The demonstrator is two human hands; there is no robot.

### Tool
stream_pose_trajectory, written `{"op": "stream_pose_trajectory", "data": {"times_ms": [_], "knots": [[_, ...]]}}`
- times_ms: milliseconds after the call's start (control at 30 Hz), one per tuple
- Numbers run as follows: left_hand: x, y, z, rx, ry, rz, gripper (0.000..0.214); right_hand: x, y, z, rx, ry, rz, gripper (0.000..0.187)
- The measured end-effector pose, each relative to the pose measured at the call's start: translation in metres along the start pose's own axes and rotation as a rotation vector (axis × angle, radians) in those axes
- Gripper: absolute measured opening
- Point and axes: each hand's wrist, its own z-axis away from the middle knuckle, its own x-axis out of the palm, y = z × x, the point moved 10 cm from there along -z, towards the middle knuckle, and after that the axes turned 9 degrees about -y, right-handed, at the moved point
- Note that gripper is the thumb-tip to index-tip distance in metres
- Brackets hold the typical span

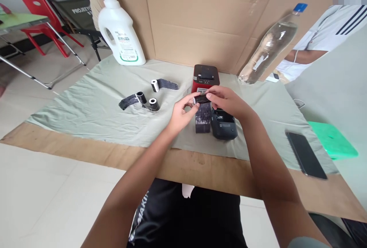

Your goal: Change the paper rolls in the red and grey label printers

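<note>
My left hand (182, 111) and my right hand (228, 100) pinch the two ends of a roll of black ribbon (201, 99). A streaked black strip hangs from this roll toward the cloth. Right behind my fingers stands a red and black label printer (205, 74), its lower front partly hidden. Below my right hand sits a dark portable printer (224, 126), beside the hanging strip. To the left, two more ribbon rolls (154, 103) lie joined by a loose strip. Another white-cored roll (155, 85) lies behind them with its tail unrolled to the right.
A white detergent jug (122, 35) and a tilted clear bottle (269, 47) stand against a cardboard panel (197, 22). A phone (305, 154) lies at the right edge, near a green stool (334, 139). Another person's arm (309, 56) shows behind the panel.
</note>
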Motion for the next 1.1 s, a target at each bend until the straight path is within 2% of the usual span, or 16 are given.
{"op": "stream_pose_trajectory", "data": {"times_ms": [200,333,433,567,667,833,900,967,1033,1100], "knots": [[-0.013,-0.023,-0.002,-0.062,0.078,0.122,0.059,0.007,0.011,-0.010,-0.114,0.085,-0.188,0.029],[-0.011,-0.029,-0.003,-0.061,0.055,0.145,0.063,0.013,0.027,-0.012,-0.034,0.072,-0.292,0.029],[-0.014,-0.032,-0.002,-0.090,0.084,0.137,0.064,0.018,0.025,-0.012,-0.069,0.068,-0.349,0.033],[-0.015,-0.034,-0.001,-0.132,0.086,0.126,0.058,0.022,0.026,-0.014,-0.067,0.069,-0.338,0.031],[-0.010,-0.037,-0.002,-0.123,0.071,0.174,0.067,0.017,0.033,-0.015,-0.047,0.139,-0.360,0.029],[-0.015,-0.056,-0.001,-0.193,0.123,0.149,0.070,0.016,0.026,-0.016,-0.166,0.212,-0.249,0.029],[-0.019,-0.052,-0.003,-0.176,0.099,0.138,0.068,0.018,0.029,-0.017,-0.155,0.234,-0.244,0.031],[-0.022,-0.037,-0.007,-0.105,0.036,0.118,0.062,0.016,0.037,-0.018,-0.103,0.250,-0.298,0.033],[-0.019,-0.018,-0.010,-0.020,-0.088,0.050,0.055,0.016,0.044,-0.018,-0.056,0.213,-0.390,0.038],[-0.012,-0.003,-0.010,0.046,-0.233,-0.032,0.054,0.017,0.046,-0.018,-0.024,0.121,-0.475,0.042]]}}
